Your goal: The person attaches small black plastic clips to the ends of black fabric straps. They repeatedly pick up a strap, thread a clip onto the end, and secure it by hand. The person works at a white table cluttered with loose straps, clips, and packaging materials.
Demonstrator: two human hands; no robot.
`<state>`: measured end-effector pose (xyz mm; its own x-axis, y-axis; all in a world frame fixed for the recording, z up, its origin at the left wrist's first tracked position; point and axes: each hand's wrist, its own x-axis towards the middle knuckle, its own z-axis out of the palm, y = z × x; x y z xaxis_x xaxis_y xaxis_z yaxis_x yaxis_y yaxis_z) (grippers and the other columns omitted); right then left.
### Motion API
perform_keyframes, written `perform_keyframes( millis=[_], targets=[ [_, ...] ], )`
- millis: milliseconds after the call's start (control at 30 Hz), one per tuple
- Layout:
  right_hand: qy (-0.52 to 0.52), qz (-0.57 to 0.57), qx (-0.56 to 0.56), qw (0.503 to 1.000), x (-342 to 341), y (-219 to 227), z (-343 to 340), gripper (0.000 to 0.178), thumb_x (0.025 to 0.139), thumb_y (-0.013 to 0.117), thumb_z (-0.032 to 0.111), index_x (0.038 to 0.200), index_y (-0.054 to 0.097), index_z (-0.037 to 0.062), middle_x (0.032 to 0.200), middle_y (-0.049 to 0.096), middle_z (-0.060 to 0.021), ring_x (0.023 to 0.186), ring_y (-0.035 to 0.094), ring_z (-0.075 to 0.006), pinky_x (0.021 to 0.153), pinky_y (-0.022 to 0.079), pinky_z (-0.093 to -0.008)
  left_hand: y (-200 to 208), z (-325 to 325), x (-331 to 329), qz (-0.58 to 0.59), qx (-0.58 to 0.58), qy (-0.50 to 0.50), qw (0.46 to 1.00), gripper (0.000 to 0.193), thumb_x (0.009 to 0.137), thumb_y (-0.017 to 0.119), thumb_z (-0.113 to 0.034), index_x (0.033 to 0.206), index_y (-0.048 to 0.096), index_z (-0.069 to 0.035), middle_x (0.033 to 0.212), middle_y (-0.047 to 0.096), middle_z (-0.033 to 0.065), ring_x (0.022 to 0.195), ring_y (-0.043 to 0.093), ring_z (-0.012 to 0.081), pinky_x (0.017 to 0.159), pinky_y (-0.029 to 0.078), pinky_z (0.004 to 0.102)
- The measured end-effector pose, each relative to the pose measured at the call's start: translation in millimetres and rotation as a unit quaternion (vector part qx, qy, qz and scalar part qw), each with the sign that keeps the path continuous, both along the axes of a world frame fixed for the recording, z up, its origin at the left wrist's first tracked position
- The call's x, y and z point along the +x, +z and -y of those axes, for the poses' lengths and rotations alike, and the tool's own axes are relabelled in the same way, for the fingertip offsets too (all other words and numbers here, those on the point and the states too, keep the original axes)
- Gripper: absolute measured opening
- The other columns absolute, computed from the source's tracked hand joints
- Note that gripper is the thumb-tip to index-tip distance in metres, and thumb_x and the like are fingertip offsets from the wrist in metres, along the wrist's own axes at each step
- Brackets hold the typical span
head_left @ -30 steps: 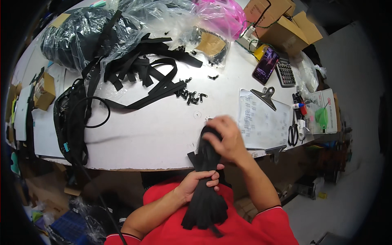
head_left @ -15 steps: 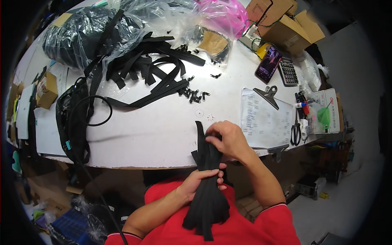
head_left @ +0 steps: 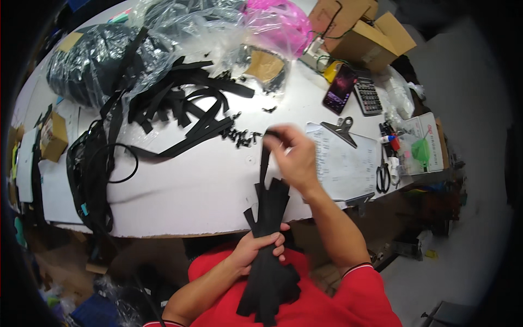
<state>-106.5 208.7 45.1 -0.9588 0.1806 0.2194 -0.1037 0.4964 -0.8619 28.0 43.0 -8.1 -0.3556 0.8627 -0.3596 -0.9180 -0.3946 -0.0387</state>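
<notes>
A bundle of black zipper tape strips [head_left: 272, 207] lies in front of me, its lower ends fanned out over my red shirt. My left hand [head_left: 260, 249] is closed round the middle of the bundle, thumb across the top. One strip [head_left: 265, 166] stands out from the far end, its tip pinched by my right hand [head_left: 293, 159], which is slightly blurred. Beyond that hand, small black zipper sliders [head_left: 239, 137] are scattered on the white table [head_left: 180, 196]. More black tape strips [head_left: 204, 128] lie in a loose heap at the back left.
Plastic-wrapped black rolls [head_left: 87, 65] and a pink bag [head_left: 278, 24] are at the back. To the right lie a clipboard [head_left: 346, 163], a phone [head_left: 340, 90], a calculator [head_left: 368, 95] and scissors [head_left: 383, 177]. A black mesh bag [head_left: 90, 174] with a cable is on the left.
My right hand has moved away from the bundle toward the far side, drawing one strip's end out with it. My left hand keeps its hold. The view has shifted slightly.
</notes>
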Motion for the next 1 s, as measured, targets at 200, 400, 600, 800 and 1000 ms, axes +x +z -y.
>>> perform_keyframes(
  millis=[200, 400, 600, 800, 1000],
  targets=[
    [-0.145, -0.242, -0.093, 0.955, -3, 127, -86, 0.013, 0.092, 0.071, 0.007, 0.103, 0.066, 0.0050, 0.090, 0.066, -0.0006, 0.074, 0.059, -0.0051, 0.061, 0.049, -0.0201, 17, 15, -17, -0.087, -0.013, 0.015, 0.996, 0.037, 0.101, 0.055, -0.012, 0.134, 0.044, 0.000, 0.089, 0.058, 0.0086, 0.080, 0.063, 0.0208, 0.081, 0.060, 0.0460],
    [-0.084, -0.234, 0.089, 0.964, 102, 199, -96, 0.008, 0.089, 0.062, -0.001, 0.097, 0.059, -0.0014, 0.087, 0.056, -0.0065, 0.075, 0.053, -0.0097, 0.068, 0.044, -0.0205, 22, 17, -46, -0.149, -0.071, 0.064, 0.984, 0.031, 0.102, 0.050, -0.010, 0.131, 0.045, -0.002, 0.086, 0.059, 0.0102, 0.071, 0.060, 0.0188, 0.077, 0.059, 0.0457],
    [0.005, -0.157, 0.111, 0.981, 120, 178, -35, 0.020, 0.064, 0.060, -0.004, 0.083, 0.058, 0.0027, 0.077, 0.052, -0.0042, 0.066, 0.048, -0.0117, 0.057, 0.037, -0.0230, 20, 11, -62, -0.283, -0.129, 0.098, 0.945, 0.045, 0.098, 0.063, -0.022, 0.134, 0.044, -0.003, 0.092, 0.057, 0.0059, 0.067, 0.044, 0.0064, 0.068, 0.046, 0.0279],
    [0.095, 0.000, 0.245, 0.965, 86, 53, 13, 0.031, 0.079, 0.066, -0.001, 0.107, 0.054, 0.0017, 0.094, 0.053, -0.0161, 0.063, 0.062, -0.0313, 0.055, 0.050, -0.0398, 35, -4, -40, -0.440, -0.150, 0.129, 0.876, 0.080, 0.076, 0.086, -0.013, 0.139, 0.039, -0.001, 0.102, 0.055, 0.0017, 0.081, 0.048, 0.0074, 0.076, 0.043, 0.0233],
    [0.021, 0.168, -0.195, 0.966, 79, 14, 2, 0.019, 0.098, 0.058, 0.008, 0.114, 0.059, -0.0013, 0.099, 0.058, -0.0095, 0.072, 0.068, -0.0155, 0.062, 0.053, -0.0288, -3, 20, -20, -0.184, -0.006, 0.050, 0.982, 0.037, 0.095, 0.062, -0.013, 0.128, 0.049, -0.001, 0.083, 0.050, 0.0013, 0.083, 0.052, 0.0142, 0.079, 0.048, 0.0305]
  ],
)
